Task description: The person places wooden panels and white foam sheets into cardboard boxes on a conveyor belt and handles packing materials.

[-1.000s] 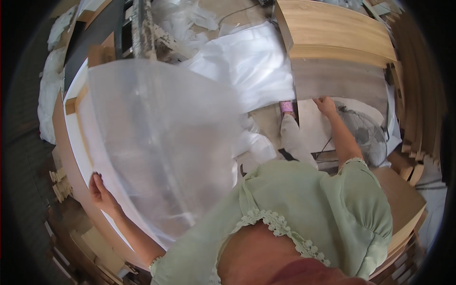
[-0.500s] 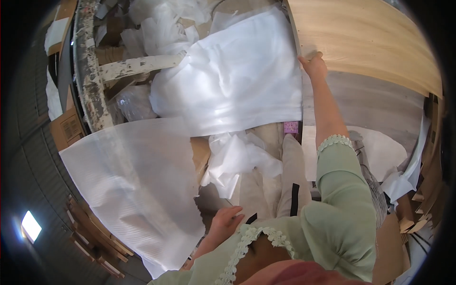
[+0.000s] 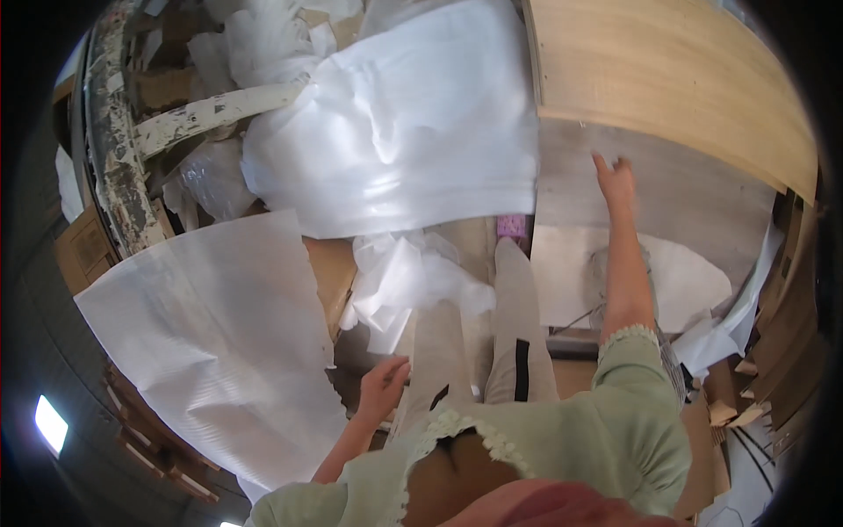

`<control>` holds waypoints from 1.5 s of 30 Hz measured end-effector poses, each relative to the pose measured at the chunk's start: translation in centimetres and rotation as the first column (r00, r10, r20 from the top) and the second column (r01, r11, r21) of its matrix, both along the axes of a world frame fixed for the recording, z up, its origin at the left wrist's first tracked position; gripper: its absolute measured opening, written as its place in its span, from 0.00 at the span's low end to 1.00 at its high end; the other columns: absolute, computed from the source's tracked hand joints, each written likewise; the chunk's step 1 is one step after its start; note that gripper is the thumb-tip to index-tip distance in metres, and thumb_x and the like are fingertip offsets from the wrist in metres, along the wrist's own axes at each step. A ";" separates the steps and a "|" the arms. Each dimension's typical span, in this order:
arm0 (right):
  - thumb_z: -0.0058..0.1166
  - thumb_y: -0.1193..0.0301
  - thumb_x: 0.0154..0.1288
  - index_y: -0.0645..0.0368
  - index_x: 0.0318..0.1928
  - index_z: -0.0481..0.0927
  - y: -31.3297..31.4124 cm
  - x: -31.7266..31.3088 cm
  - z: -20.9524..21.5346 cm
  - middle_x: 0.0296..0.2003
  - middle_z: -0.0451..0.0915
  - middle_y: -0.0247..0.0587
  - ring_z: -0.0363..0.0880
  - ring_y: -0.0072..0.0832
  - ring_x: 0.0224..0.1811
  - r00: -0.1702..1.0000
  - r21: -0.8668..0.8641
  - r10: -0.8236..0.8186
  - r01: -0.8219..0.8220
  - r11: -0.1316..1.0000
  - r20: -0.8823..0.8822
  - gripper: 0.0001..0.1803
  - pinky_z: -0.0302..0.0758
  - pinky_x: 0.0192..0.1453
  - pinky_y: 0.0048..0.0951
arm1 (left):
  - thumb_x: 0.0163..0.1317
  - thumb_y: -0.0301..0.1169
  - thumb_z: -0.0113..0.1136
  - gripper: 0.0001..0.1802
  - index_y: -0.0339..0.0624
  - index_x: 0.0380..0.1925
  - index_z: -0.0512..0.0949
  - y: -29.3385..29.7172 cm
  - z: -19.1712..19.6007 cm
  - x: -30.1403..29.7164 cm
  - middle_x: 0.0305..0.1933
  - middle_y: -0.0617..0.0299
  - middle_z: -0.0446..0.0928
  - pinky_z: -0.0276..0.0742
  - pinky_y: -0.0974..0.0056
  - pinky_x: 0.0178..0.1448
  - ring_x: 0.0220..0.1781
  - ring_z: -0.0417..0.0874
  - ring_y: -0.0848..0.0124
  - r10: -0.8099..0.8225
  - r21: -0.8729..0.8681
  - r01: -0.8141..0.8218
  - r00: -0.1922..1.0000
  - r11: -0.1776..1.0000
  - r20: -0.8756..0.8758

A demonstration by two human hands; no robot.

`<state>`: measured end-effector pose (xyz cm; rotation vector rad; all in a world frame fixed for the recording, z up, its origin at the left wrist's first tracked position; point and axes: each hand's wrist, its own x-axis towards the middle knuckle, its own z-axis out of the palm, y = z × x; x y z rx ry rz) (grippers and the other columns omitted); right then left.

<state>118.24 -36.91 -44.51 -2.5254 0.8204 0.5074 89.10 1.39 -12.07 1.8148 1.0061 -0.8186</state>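
You're likely positioning: right hand (image 3: 617, 186) hovering over grey panel (image 3: 702, 198), fingers parted, empty; wooden board (image 3: 667, 88) lying beyond, far right. Left hand (image 3: 381, 388) hanging beside near-left white sheet (image 3: 219, 342), grip unclear. Next move probably calling for board-edge grip.

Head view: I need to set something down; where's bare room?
The wood-grain panel above the grey board looks bare, as does that board down to the white sheet, beside the right hand. Crumpled packing sheets crowd the upper left.
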 end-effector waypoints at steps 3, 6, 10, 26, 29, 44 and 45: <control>0.62 0.39 0.40 0.77 0.51 0.66 7.5 5.2 -1.6 0.49 0.72 0.60 0.71 0.43 0.55 0.995 0.136 -0.037 0.024 0.990 0.093 0.52 0.69 0.56 0.35 | 0.59 0.31 0.58 0.13 0.36 0.41 0.77 -1.3 -2.9 1.8 0.38 0.61 0.79 0.73 0.72 0.42 0.39 0.77 0.78 -0.096 -0.066 0.096 0.995 0.993 0.010; 0.68 0.46 0.37 0.79 0.49 0.55 13.4 9.7 0.5 0.46 0.71 0.63 0.71 0.47 0.51 0.901 0.299 -0.423 0.379 0.876 0.096 0.54 0.70 0.54 0.34 | 0.60 0.32 0.57 0.14 0.37 0.43 0.77 -2.1 -2.6 2.7 0.38 0.61 0.79 0.73 0.71 0.43 0.41 0.77 0.77 -0.005 -0.130 0.007 1.000 0.991 0.011; 0.72 0.53 0.34 0.77 0.47 0.56 14.3 10.5 1.8 0.42 0.72 0.62 0.74 0.45 0.46 0.859 0.256 -0.512 0.493 0.831 0.007 0.50 0.74 0.49 0.32 | 0.61 0.28 0.54 0.12 0.35 0.44 0.76 -0.5 -0.9 2.4 0.39 0.63 0.78 0.70 0.74 0.47 0.42 0.75 0.79 0.084 -0.139 -0.087 0.996 0.986 -0.025; 0.47 0.61 0.66 0.59 0.58 0.62 1.9 5.1 -6.1 0.55 0.67 0.45 0.68 0.37 0.54 0.538 0.944 -0.793 0.302 -0.135 -0.285 0.25 0.68 0.59 0.41 | 0.61 0.31 0.56 0.13 0.35 0.43 0.76 2.5 -5.4 -1.3 0.38 0.62 0.79 0.71 0.72 0.47 0.41 0.77 0.76 0.065 -0.153 -0.074 0.996 0.985 -0.062; 0.45 0.63 0.67 0.62 0.57 0.62 2.2 5.3 -5.3 0.55 0.67 0.45 0.68 0.36 0.55 0.478 0.939 -0.846 0.337 -0.072 -0.237 0.23 0.68 0.60 0.40 | 0.59 0.34 0.57 0.14 0.36 0.42 0.77 3.8 -7.4 2.5 0.38 0.58 0.80 0.71 0.70 0.47 0.41 0.78 0.74 -0.079 -0.063 0.078 0.997 0.995 -0.007; 0.33 0.43 0.65 0.59 0.63 0.56 4.8 -13.3 -0.1 0.61 0.61 0.47 0.62 0.39 0.61 0.491 0.829 -0.668 0.336 -0.448 -0.560 0.37 0.62 0.63 0.41 | 0.56 0.55 0.50 0.33 0.41 0.52 0.70 1.2 -25.3 42.0 0.49 0.50 0.74 0.68 0.57 0.56 0.53 0.73 0.55 -0.913 0.758 0.516 0.305 0.398 0.272; 0.31 0.40 0.64 0.57 0.63 0.56 4.9 -14.9 -1.4 0.61 0.61 0.45 0.60 0.38 0.62 0.531 0.841 -0.653 0.352 -0.410 -0.541 0.39 0.60 0.64 0.39 | 0.56 0.57 0.49 0.34 0.41 0.53 0.69 0.7 -26.0 41.4 0.49 0.50 0.74 0.68 0.57 0.56 0.54 0.73 0.55 -0.926 0.750 0.555 0.306 0.361 0.219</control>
